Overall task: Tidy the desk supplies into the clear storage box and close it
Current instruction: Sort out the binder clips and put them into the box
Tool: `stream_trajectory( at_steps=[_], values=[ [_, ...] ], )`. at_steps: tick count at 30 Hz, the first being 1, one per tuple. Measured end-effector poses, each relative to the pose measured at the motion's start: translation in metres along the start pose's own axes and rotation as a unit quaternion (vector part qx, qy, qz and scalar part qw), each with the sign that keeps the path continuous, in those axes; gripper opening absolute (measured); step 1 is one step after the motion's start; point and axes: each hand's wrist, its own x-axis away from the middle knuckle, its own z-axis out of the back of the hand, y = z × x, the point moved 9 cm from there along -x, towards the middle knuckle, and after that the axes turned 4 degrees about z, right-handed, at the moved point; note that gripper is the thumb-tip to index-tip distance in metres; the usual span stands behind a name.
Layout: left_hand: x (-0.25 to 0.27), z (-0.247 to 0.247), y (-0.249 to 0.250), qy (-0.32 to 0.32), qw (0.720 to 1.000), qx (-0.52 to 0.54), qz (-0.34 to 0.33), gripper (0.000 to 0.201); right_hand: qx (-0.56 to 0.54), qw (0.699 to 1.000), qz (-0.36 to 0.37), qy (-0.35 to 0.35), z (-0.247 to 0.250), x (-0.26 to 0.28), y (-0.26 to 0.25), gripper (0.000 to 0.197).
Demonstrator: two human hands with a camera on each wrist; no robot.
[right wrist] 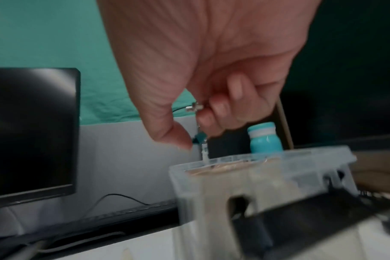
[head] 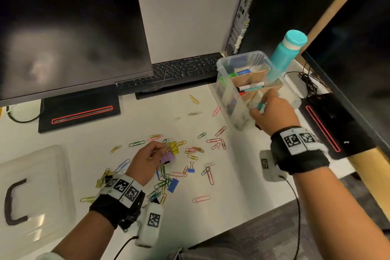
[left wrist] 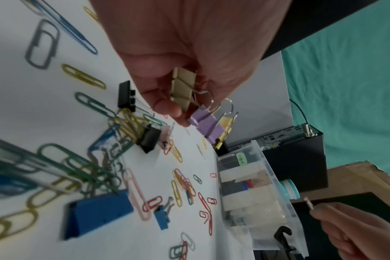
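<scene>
Left hand (head: 145, 160): fingers bunched round a small cluster of binder clips (head: 169, 151), purple and yellow, lifted just off the desk (head: 232, 175).
Right hand (head: 272, 112): pinching a small teal clip (head: 260, 106) over the near end of the clear storage box (head: 226, 82), seemingly about to drop it in.
Already in the box: markers and other small items in its cardboard-divided sections.
Still out: many coloured paper clips (head: 202, 199) and a few blue binder clips (head: 173, 184).
Lid (head: 42, 175): off, lying at the desk's left edge, well apart from the box.
Progress: I'd say roughly halfway; closing comes last.
</scene>
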Motion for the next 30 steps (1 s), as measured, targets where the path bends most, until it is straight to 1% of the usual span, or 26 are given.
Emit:
stream_trajectory(
  at_steps=[2, 4, 6, 8, 10, 11, 12, 13, 14, 15, 17, 18, 20, 22, 25, 26, 28, 30],
  values=[
    [-0.001, -0.008, 0.004, -0.001, 1.000, 0.005, 0.008, 0.017, 0.036, 0.998, -0.015, -0.056, -0.004, -0.019, 0.003, 0.031],
    [-0.002, -0.014, 0.009, -0.001, 1.000, 0.004, 0.009, 0.013, 0.103, 0.989, 0.006, -0.102, -0.011, -0.031, -0.008, 0.022],
    [-0.004, -0.019, 0.013, 0.001, 1.000, 0.007, 0.009, 0.014, 0.152, 0.979, 0.029, -0.129, -0.018, -0.038, -0.018, 0.026],
    [-0.005, -0.022, 0.017, 0.006, 1.000, 0.017, 0.013, 0.015, 0.162, 0.976, 0.030, -0.146, -0.021, -0.040, -0.019, 0.030],
    [-0.005, -0.024, 0.021, 0.013, 0.999, 0.029, 0.019, 0.015, 0.156, 0.976, 0.040, -0.147, -0.019, -0.039, -0.016, 0.032],
    [-0.003, -0.025, 0.025, 0.016, 0.999, 0.030, 0.017, 0.015, 0.126, 0.982, 0.053, -0.133, -0.017, -0.038, -0.012, 0.031],
    [-0.001, -0.027, 0.032, 0.017, 0.999, 0.025, 0.009, 0.015, 0.071, 0.990, 0.068, -0.106, -0.011, -0.038, -0.009, 0.029],
    [0.001, -0.030, 0.040, 0.020, 1.000, 0.013, -0.006, 0.015, 0.004, 0.995, 0.082, -0.063, -0.002, -0.036, -0.003, 0.027],
    [0.004, -0.032, 0.052, 0.024, 0.999, -0.006, -0.026, 0.015, -0.051, 0.994, 0.098, -0.006, 0.007, -0.034, 0.005, 0.027],
    [0.006, -0.035, 0.067, 0.030, 0.998, -0.032, -0.052, 0.014, -0.076, 0.989, 0.112, 0.054, 0.016, -0.033, 0.016, 0.027],
    [0.008, -0.046, 0.104, 0.037, 0.989, -0.089, -0.113, 0.012, -0.061, 0.981, 0.119, 0.141, 0.023, -0.033, 0.043, 0.030],
    [0.006, -0.054, 0.124, 0.034, 0.982, -0.117, -0.145, 0.011, -0.040, 0.980, 0.109, 0.164, 0.020, -0.036, 0.058, 0.033],
    [0.000, -0.077, 0.165, 0.026, 0.960, -0.189, -0.207, 0.011, -0.018, 0.980, 0.090, 0.175, 0.008, -0.044, 0.083, 0.040],
    [-0.012, -0.104, 0.201, 0.030, 0.928, -0.269, -0.254, 0.013, -0.036, 0.982, 0.092, 0.161, -0.007, -0.051, 0.096, 0.044],
    [-0.032, -0.147, 0.246, 0.024, 0.898, -0.334, -0.286, 0.014, -0.071, 0.979, 0.097, 0.163, -0.017, -0.054, 0.101, 0.043],
    [-0.038, -0.163, 0.256, 0.016, 0.884, -0.364, -0.294, 0.014, -0.084, 0.977, 0.100, 0.169, -0.017, -0.052, 0.100, 0.043],
    [-0.049, -0.197, 0.263, -0.017, 0.837, -0.461, -0.295, 0.025, -0.102, 0.973, 0.107, 0.180, -0.015, -0.050, 0.099, 0.044],
    [-0.059, -0.224, 0.254, -0.064, 0.783, -0.558, -0.265, 0.035, -0.112, 0.971, 0.106, 0.183, -0.015, -0.050, 0.100, 0.045]
  ],
)
